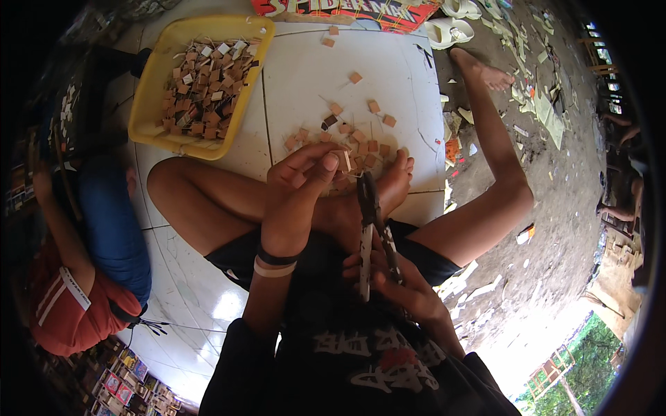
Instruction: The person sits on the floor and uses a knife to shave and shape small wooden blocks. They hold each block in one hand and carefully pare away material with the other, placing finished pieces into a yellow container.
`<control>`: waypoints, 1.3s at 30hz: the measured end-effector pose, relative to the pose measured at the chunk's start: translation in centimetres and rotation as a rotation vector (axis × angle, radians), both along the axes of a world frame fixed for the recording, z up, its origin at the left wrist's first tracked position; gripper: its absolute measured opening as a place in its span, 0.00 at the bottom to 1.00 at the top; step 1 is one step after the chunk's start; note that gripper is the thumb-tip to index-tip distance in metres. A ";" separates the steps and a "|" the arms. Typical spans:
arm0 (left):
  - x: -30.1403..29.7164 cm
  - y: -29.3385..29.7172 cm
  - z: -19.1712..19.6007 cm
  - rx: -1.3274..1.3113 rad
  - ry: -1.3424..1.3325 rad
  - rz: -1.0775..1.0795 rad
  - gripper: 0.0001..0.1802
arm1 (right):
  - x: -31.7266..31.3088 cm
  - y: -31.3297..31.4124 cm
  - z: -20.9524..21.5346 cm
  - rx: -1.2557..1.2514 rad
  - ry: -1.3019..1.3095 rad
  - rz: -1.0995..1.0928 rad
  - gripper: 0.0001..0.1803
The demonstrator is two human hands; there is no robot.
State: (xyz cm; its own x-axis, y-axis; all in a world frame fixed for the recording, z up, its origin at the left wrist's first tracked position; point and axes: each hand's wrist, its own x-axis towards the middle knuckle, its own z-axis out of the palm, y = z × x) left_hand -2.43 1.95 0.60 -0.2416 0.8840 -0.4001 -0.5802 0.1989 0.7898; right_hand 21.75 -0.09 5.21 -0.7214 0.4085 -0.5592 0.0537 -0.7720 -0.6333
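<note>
Head view: hand positions, seated, above a floor of large white tiles [316, 69]. My left hand [297, 173] pinches a small flat brown square piece [345, 160] between thumb and fingertips, in front of my crossed shin. The piece stands roughly on edge, its pale narrow edge turned to the right; it is too small to tell whether it has a longer axis. My right hand [406, 286] grasps the handles of a metal hand tool with dark jaws and mottled white-and-dark handles [368, 216]. The tool's long axis runs away from my lap, nearly straight up the picture; its jaws lead, pointing toward the piece and lying just beside it, while the two handles diverge toward me. Whether the jaws touch the piece, I cannot tell.

Beyond my hands, loose brown squares with thin pale stems [361, 148] lie scattered on the tiles, turned various ways. To their left stands a yellow rectangular plastic bin [184, 146], holding a heap of similar brown squares [208, 87]. A red printed panel [409, 15] lies at the far edge, with pale sandals [449, 32] beside it. At left sits a co-worker in a red shirt and blue trousers [114, 229].
</note>
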 end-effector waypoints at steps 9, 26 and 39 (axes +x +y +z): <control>1.2 0.1 0.5 0.073 0.224 -0.083 0.14 | -0.2 0.8 1.7 -0.145 -0.039 -0.079 0.37; 1.7 -0.1 -0.2 0.191 0.325 -0.058 0.10 | -0.3 0.6 2.0 -0.152 -0.055 -0.069 0.30; 1.3 -0.3 0.1 0.215 0.346 -0.078 0.11 | -0.1 0.5 1.7 -0.192 -0.114 -0.031 0.42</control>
